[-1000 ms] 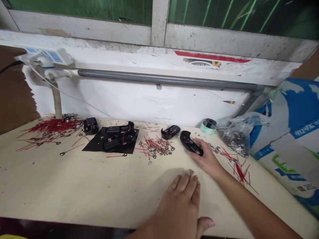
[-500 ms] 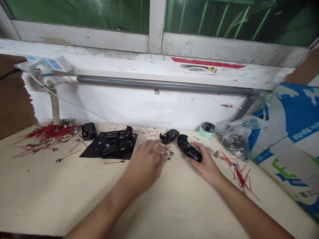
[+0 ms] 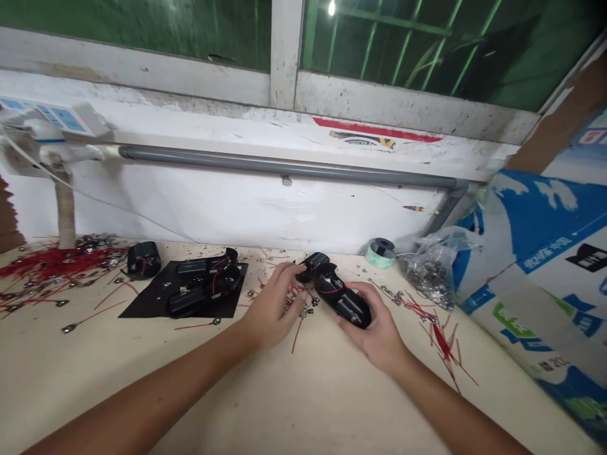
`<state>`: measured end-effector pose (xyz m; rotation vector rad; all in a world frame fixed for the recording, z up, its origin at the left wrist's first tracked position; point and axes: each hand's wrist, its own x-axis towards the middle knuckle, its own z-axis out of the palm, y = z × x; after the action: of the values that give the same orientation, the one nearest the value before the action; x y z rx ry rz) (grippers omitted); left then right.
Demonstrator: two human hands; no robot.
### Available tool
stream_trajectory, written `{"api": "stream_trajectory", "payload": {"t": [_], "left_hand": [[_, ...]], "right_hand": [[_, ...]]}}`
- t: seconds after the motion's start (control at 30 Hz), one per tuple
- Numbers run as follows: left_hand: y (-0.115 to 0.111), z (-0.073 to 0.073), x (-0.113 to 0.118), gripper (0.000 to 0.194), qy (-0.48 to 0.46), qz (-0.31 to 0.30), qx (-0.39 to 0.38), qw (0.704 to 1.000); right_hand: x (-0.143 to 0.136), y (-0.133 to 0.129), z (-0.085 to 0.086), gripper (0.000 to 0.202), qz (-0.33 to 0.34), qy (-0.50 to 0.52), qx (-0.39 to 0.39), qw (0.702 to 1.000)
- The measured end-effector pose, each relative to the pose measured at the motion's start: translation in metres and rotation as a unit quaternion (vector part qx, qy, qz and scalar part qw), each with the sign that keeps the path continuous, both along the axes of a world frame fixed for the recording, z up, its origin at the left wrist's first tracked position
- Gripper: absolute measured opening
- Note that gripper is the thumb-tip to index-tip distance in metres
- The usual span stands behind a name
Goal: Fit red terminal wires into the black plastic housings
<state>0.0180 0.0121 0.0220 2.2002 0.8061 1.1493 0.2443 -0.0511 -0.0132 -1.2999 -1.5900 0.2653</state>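
A pale table (image 3: 227,398) spreads beneath both hands. The right hand (image 3: 380,332) is closed around one end of a black casing (image 3: 340,298), right of centre. The left hand (image 3: 272,309), thumb and fingers apart, is beside another casing (image 3: 315,264); contact there cannot be told. Small red-wired metal pieces (image 3: 310,309) lie by its thumb.
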Motion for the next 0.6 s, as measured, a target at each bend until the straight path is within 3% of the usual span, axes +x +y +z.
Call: {"api": "stream_trajectory", "payload": {"t": [0.1,0.2,0.33,0.43,0.6], "left_hand": [[-0.014,-0.015,-0.008,0.055,-0.064,-0.005,-0.105,0.992],[-0.015,-0.017,-0.008,0.057,-0.139,-0.034,-0.187,0.972],[-0.009,-0.018,-0.006,0.045,-0.216,-0.018,-0.219,0.951],[-0.007,-0.020,-0.007,0.048,-0.243,-0.004,-0.248,0.938],[-0.013,-0.022,-0.010,0.052,-0.213,-0.025,-0.267,0.940]], "right_hand": [[-0.021,-0.003,0.005,0.041,0.039,0.032,0.017,0.999],[-0.042,-0.003,0.012,0.038,0.061,0.022,0.018,0.998],[-0.061,0.005,0.018,0.041,0.097,-0.002,0.009,0.995],[-0.062,0.011,0.014,0.045,0.103,0.019,0.025,0.994],[-0.051,0.015,0.001,0.045,0.108,0.100,0.016,0.989]]}}
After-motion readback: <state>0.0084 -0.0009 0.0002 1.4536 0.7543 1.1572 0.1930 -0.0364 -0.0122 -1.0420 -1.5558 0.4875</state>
